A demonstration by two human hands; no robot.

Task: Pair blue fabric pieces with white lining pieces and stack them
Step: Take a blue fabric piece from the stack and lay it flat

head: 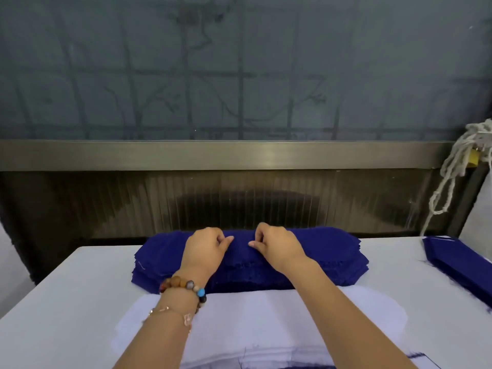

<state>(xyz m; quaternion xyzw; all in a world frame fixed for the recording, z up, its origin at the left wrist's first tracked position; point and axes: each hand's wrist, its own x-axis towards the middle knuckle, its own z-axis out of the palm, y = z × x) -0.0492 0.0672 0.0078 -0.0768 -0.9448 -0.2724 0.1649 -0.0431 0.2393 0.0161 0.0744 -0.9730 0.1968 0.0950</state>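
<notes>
White lining stack (266, 323) nearest; blue stack (332, 258) lies crosswise behind, left hand (204, 249) and right hand (277, 246) pinching it.

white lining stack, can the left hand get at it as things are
Probably yes. The white lining stack lies right under the left forearm, nearer the person than the blue stack. The left hand pinches the blue stack and would need to let go first.

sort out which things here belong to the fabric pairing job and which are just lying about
Job: blue fabric stack, pinched at its top by the left hand and right hand; white lining stack; second blue pile at the right edge.
Lying about: rope hanging at the right; metal rail at the back.
</notes>
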